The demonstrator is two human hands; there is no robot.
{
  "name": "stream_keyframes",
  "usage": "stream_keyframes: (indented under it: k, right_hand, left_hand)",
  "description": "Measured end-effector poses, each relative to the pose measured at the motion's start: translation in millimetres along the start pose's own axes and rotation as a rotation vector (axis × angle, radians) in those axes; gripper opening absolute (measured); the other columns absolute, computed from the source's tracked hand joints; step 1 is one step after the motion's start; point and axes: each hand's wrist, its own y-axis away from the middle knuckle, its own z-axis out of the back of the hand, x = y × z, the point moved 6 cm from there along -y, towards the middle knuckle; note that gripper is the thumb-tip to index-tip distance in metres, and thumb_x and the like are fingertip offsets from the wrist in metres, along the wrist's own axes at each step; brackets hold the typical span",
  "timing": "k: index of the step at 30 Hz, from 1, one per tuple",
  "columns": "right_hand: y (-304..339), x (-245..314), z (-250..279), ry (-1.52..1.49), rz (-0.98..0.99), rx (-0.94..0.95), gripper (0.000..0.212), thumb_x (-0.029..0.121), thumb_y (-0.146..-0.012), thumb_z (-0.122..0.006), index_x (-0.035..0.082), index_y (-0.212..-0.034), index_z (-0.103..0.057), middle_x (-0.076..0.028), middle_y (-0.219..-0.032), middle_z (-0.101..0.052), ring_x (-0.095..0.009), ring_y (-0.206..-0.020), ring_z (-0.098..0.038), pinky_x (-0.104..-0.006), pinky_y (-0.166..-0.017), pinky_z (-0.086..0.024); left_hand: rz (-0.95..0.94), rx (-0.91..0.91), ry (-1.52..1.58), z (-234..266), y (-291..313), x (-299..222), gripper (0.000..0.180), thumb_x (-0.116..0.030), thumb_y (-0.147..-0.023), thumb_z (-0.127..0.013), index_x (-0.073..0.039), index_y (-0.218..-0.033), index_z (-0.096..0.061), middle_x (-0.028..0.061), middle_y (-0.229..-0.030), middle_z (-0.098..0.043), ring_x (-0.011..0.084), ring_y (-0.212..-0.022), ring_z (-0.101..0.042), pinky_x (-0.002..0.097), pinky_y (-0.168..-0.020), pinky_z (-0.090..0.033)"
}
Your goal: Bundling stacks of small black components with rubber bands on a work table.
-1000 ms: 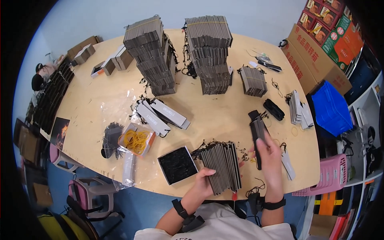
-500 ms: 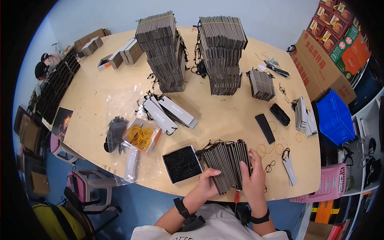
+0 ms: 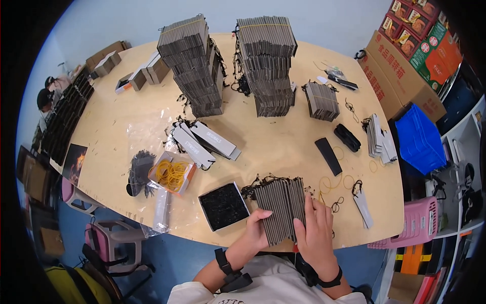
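Note:
Both hands hold a row of thin grey hang tags (image 3: 277,213) with black strings, standing on edge at the table's near side. My left hand (image 3: 257,229) presses the left side of the row, its thumb over the top edges. Along the right side lies my right hand (image 3: 315,230), thumb on top and fingers beside the tags. A bunch of black strings trails from the far end of the row. Just left sits a small white box (image 3: 206,215) filled with black strings (image 3: 223,205). Something small and red shows below the tags, mostly hidden.
Two tall stacks of banded tags (image 3: 191,66) (image 3: 266,66) stand at the back, with a smaller bundle (image 3: 322,101) to their right. Loose tags (image 3: 195,147) and a box of yellow rubber bands (image 3: 172,174) lie left. A black strip (image 3: 328,156) and loose rubber bands lie right.
The two parts of the tag row have come closer together, and the gap between them has narrowed. My right hand has shifted slightly over the row's right part. The whole view has moved a little.

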Motion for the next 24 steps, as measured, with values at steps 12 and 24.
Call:
stream_keyframes:
  k: [12, 24]
  right_hand:
    - [4.9, 4.0, 35.5, -0.262, 0.195, 0.146, 0.084, 0.04, -0.066, -0.085, -0.004, -0.128, -0.05, -0.02, -0.118, -0.054, -0.036, -0.106, -0.058, -0.0413, -0.083, -0.053]
    - [-15.9, 1.0, 16.7, -0.139, 0.613, 0.005, 0.066, 0.027, -0.068, -0.077, 0.032, -0.132, -0.06, -0.007, -0.089, -0.065, -0.022, -0.072, -0.065, -0.0328, -0.059, -0.053]
  left_hand:
    - [0.154, -0.032, 0.09, -34.3, 26.6, -0.7, 0.052, -0.031, -0.092, -0.053, 0.002, -0.132, -0.048, 0.0175, -0.129, -0.058, 0.0305, -0.115, -0.06, 0.0469, -0.1, -0.049]
    - [0.135, -0.231, -0.006, -30.3, 34.7, 3.1, 0.067, -0.071, -0.091, -0.039, -0.015, -0.123, -0.058, 0.006, -0.122, -0.062, 0.0236, -0.109, -0.06, 0.0437, -0.092, -0.049]
